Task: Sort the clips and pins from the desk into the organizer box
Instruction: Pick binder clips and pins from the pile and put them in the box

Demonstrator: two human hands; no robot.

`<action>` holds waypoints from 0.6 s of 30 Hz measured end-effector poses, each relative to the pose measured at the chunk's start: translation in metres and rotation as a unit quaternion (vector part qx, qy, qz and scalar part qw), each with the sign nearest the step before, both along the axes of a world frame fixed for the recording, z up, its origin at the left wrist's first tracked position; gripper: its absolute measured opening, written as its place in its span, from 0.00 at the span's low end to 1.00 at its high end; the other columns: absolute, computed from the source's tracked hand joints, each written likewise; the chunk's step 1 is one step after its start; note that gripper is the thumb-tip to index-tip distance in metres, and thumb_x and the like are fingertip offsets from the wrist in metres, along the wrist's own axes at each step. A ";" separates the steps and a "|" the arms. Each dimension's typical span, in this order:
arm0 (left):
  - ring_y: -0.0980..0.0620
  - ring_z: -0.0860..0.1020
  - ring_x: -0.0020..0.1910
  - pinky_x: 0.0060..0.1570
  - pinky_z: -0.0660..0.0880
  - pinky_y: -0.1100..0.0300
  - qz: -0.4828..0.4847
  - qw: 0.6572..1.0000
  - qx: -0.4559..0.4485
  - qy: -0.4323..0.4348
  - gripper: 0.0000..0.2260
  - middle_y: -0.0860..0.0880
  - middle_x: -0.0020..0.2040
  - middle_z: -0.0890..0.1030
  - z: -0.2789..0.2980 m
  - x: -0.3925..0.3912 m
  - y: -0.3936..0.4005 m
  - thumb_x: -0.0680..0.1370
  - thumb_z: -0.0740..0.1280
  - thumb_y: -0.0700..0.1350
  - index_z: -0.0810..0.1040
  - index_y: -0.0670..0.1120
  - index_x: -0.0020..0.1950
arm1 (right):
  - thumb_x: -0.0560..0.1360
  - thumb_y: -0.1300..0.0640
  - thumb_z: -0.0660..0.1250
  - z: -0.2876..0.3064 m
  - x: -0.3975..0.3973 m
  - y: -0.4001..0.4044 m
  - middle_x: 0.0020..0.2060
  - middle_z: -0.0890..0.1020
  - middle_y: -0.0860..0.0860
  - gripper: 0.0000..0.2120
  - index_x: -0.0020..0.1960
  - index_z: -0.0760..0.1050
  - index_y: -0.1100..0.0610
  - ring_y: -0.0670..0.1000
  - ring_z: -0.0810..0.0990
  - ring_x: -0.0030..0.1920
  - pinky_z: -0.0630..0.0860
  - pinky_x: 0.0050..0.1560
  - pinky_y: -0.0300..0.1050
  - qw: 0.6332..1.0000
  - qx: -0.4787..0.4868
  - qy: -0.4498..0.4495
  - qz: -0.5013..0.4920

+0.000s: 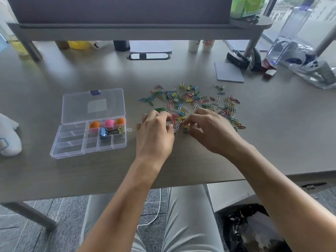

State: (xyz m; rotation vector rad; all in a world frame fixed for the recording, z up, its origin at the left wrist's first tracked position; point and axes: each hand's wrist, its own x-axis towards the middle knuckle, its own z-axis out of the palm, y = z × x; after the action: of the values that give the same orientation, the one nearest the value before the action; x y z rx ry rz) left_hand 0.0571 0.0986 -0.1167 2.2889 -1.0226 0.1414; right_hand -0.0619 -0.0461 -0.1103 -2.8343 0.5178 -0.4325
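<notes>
A clear plastic organizer box point(72, 142) lies open on the grey desk, its lid point(93, 105) folded back. Its compartments hold three round pins, orange and pink point(108, 122), and binder clips, one of them blue point(104, 132). To its right spreads a loose heap of coloured paper clips and small binder clips point(196, 101). My left hand point(154, 131) rests at the heap's near edge, its fingers curled over some clips. My right hand point(209, 130) pinches a small yellow binder clip point(185, 127) beside it.
A grey pad point(229, 71), black staplers point(238, 60) and a clear bag with a controller point(309, 66) sit at the back right. A white plush toy point(9, 137) lies at the left. A raised shelf point(127, 30) spans the back. The desk's front edge point(127, 191) is near my lap.
</notes>
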 end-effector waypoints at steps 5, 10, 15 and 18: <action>0.46 0.75 0.56 0.55 0.74 0.48 -0.001 1.000 0.000 -0.002 0.11 0.49 0.54 0.80 0.000 0.002 -0.002 0.78 0.68 0.46 0.81 0.50 0.60 | 0.81 0.50 0.65 0.007 0.006 -0.002 0.54 0.78 0.47 0.09 0.59 0.78 0.50 0.50 0.78 0.52 0.75 0.44 0.46 1.000 -0.014 0.026 0.008; 0.45 0.75 0.55 0.54 0.74 0.48 -0.004 1.000 -0.013 -0.002 0.10 0.48 0.53 0.80 0.003 0.007 -0.009 0.78 0.68 0.45 0.81 0.50 0.60 | 0.83 0.49 0.61 0.001 0.009 -0.005 0.56 0.70 0.51 0.10 0.60 0.73 0.53 0.51 0.74 0.54 0.72 0.45 0.46 0.998 -0.022 0.049 0.018; 0.45 0.77 0.54 0.54 0.76 0.47 -0.007 1.000 -0.022 0.008 0.11 0.47 0.54 0.80 0.008 0.023 -0.027 0.78 0.68 0.45 0.81 0.49 0.61 | 0.84 0.50 0.59 0.004 0.011 -0.014 0.53 0.73 0.49 0.08 0.56 0.70 0.54 0.51 0.74 0.45 0.68 0.44 0.47 0.996 0.082 -0.011 -0.022; 0.44 0.79 0.51 0.52 0.78 0.47 -0.010 1.000 -0.014 0.005 0.10 0.46 0.52 0.80 0.012 0.038 -0.047 0.78 0.68 0.45 0.81 0.48 0.59 | 0.84 0.50 0.59 0.005 0.017 -0.025 0.48 0.76 0.48 0.08 0.53 0.71 0.54 0.51 0.75 0.46 0.69 0.42 0.46 0.981 0.167 -0.052 -0.081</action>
State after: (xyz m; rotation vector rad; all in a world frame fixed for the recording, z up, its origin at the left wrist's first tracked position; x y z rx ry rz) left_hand 0.0949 0.0519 -0.1046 2.2516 -1.0311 0.1365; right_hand -0.0451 -0.0715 -0.1051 -2.4439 0.7291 -0.4703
